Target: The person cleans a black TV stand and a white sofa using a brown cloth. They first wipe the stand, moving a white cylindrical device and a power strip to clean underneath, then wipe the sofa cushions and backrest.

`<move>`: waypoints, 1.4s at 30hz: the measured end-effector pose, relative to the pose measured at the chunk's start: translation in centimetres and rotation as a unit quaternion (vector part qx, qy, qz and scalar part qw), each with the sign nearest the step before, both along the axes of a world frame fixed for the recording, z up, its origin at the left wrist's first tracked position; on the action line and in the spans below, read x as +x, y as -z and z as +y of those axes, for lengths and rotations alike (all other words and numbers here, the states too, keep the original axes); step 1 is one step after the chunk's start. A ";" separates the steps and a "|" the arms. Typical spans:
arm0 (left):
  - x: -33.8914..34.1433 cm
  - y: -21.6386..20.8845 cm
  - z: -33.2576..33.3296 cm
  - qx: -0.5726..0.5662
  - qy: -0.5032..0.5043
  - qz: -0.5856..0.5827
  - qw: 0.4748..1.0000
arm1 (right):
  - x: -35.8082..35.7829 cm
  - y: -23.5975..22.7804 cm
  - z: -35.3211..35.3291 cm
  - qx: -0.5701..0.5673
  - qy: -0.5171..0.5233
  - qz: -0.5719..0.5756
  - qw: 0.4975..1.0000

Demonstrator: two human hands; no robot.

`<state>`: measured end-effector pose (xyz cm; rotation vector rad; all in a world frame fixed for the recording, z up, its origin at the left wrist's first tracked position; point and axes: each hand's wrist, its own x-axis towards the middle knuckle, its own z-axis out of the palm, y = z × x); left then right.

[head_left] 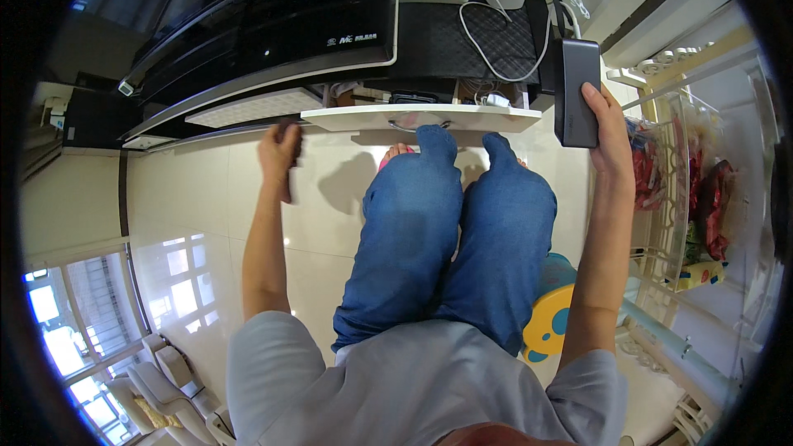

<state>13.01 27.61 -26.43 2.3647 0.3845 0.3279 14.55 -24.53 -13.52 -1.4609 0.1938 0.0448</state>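
Your hands are well apart, each wrapped around something. Your right hand [610, 128] grips the dark grey, flat rectangular box with rounded corners [578, 95] by its right edge, thumb on the broad face; the fingers beneath are hidden. It is just right of the pulled-out drawer with a glossy white front [496, 120]. Your left hand [277, 151] closes on a slim dark-brown object [288, 186], too blurred to identify, over the pale, shiny tiled floor [198, 190].

That one-edge hold could let the box twist or slip, since its smooth face looks to offer little bite. A thin white cable [576, 23] runs to its top end; whether it is plugged in I can't tell, but a tug might drag it. The looped white cord [472, 33] on the black, diamond-quilted tabletop cover [500, 45] could snag too. Your knees are near the drawer, so leaning forward might knock it.
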 end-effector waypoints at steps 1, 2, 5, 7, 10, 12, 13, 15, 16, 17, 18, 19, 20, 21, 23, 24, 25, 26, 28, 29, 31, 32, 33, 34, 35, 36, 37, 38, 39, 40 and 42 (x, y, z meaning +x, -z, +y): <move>-0.2 1.4 -0.5 0.023 0.044 -0.004 0.999 | 0.3 0.1 0.3 0.013 -0.006 -0.001 1.000; 0.0 3.2 -1.3 0.041 0.090 -0.008 0.995 | 0.4 -0.1 0.7 0.021 -0.011 -0.011 1.000; 2.1 5.2 -7.6 0.010 0.102 -0.010 0.995 | 0.3 -1.4 1.5 0.020 -0.012 -0.041 0.999; 3.5 6.6 -10.1 0.005 0.037 -0.036 0.999 | -0.2 -2.9 0.7 0.009 -0.017 -0.062 0.998; 5.3 8.6 -10.0 0.004 0.054 -0.084 0.995 | -1.4 -5.0 -0.6 0.013 -0.008 -0.060 0.998; 6.1 7.8 -10.9 0.023 0.076 -0.073 0.994 | -2.1 -5.9 -1.0 0.018 0.013 -0.056 0.998; 6.3 7.3 -11.1 0.033 0.083 -0.067 0.994 | -2.3 -6.3 -1.0 0.013 0.008 -0.058 0.998; 6.3 4.6 -12.8 -0.012 0.134 -0.114 0.984 | -2.6 -5.7 -2.0 0.036 0.005 -0.037 0.999; 6.1 2.9 -13.7 -0.033 0.158 -0.137 0.977 | -2.6 -5.4 -2.5 0.048 0.001 -0.027 0.998; 5.9 1.0 -14.0 -0.027 0.166 -0.141 0.976 | -2.6 -5.4 -2.7 0.052 -0.001 -0.029 0.998; 5.6 -1.6 -14.0 -0.026 0.162 -0.141 0.976 | -2.8 -5.2 -2.8 0.058 -0.006 -0.030 0.998; 5.3 -4.7 -14.1 -0.026 0.159 -0.142 0.977 | -2.9 -5.1 -2.8 0.063 -0.010 -0.032 0.997; 5.2 -7.1 -14.4 -0.031 0.159 -0.141 0.977 | -3.2 -5.2 -2.9 0.061 -0.008 -0.031 0.998; 5.4 -9.4 -14.3 -0.051 0.158 -0.197 0.966 | -3.4 -5.4 -3.0 0.061 -0.007 -0.030 0.998; 6.4 -13.1 -13.4 -0.019 0.140 -0.274 0.951 | -3.6 -5.5 -2.9 0.056 0.005 -0.033 0.998; 7.2 -15.0 -12.2 0.033 0.122 -0.298 0.946 | -3.6 -5.8 -2.5 0.051 0.014 -0.039 0.998; 7.9 -16.5 -11.2 0.046 0.107 -0.337 0.934 | -3.6 -6.0 -2.2 0.047 0.024 -0.045 0.998; 8.9 -17.4 -10.3 0.055 0.093 -0.374 0.921 | -3.6 -6.2 -2.2 0.053 0.012 -0.051 0.997; 11.2 -18.5 -7.5 0.203 0.073 -0.348 0.912 | -3.5 -6.6 -2.1 0.071 -0.017 -0.063 0.995; 12.0 -18.3 -8.0 0.349 0.049 -0.401 0.846 | -3.5 -6.7 -2.4 0.085 -0.034 -0.061 0.994; 11.3 -18.2 -13.0 0.318 0.107 -0.362 0.869 | -3.9 -6.9 -2.8 0.077 -0.023 -0.056 0.995; 11.0 -18.3 -15.2 0.307 0.161 -0.344 0.872 | -4.2 -7.1 -2.7 0.077 -0.021 -0.055 0.995; 10.8 -17.6 -17.6 0.172 0.250 -0.267 0.915 | -4.4 -7.1 -2.3 0.082 -0.022 -0.053 0.995; 10.8 -16.6 -19.8 0.037 0.324 -0.182 0.928 | -4.3 -7.0 -1.5 0.091 -0.029 -0.052 0.994; 10.9 -14.9 -22.0 0.018 0.373 -0.187 0.909 | -4.1 -7.0 -0.8 0.098 -0.036 -0.053 0.993; 10.4 -14.1 -24.6 -0.022 0.412 -0.131 0.901 | -4.0 -7.0 -0.5 0.101 -0.038 -0.051 0.993; 10.3 -13.1 -26.7 -0.062 0.440 -0.075 0.893 | -3.8 -6.7 -0.7 0.113 -0.077 -0.041 0.990; 10.6 -11.5 -28.1 -0.138 0.457 -0.035 0.878 | -3.8 -6.7 -0.1 0.114 -0.071 -0.031 0.991; 11.1 -10.5 -29.2 -0.126 0.468 -0.049 0.873 | -3.7 -6.5 -0.4 0.101 -0.098 -0.028 0.990; 11.7 -9.7 -29.8 -0.112 0.479 -0.062 0.869 | -3.5 -6.3 -0.5 0.090 -0.127 -0.025 0.988; 13.1 -8.2 -29.2 -0.090 0.504 -0.115 0.851 | -3.2 -5.5 -1.0 0.063 -0.131 -0.005 0.989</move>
